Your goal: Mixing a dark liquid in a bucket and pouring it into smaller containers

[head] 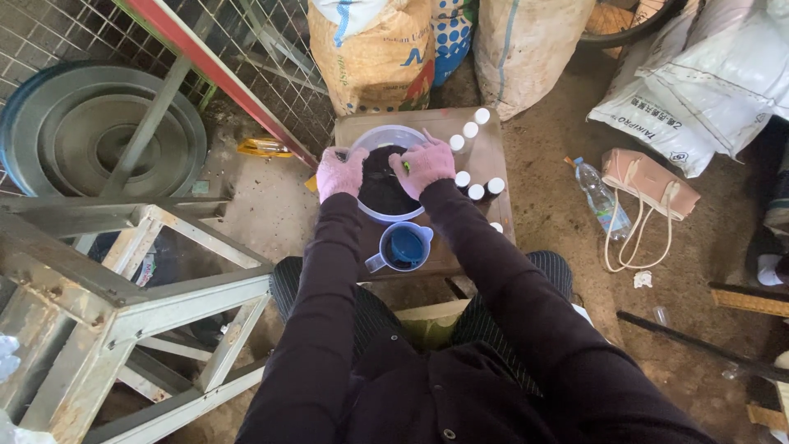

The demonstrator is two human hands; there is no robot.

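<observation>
Both my hands wear pink knitted gloves and work over a clear plastic bowl (393, 136) filled with dark material. My left hand (340, 173) rests on the bowl's left rim, fingers curled down. My right hand (425, 164) sits on the right side of the bowl and pinches something small and green between its fingers. The bowl stands on a low brown board table (490, 160). A blue measuring jug (404, 247) with dark contents stands just in front of the bowl. Several small dark bottles with white caps (475, 191) line the table to the right.
A metal frame (123, 279) stands at the left, with round metal discs (99, 131) behind it. Filled sacks (378, 57) lean behind the table. On the dirt floor at the right lie a plastic water bottle (600, 197), a pink handbag (649, 185) and white sacks (699, 90).
</observation>
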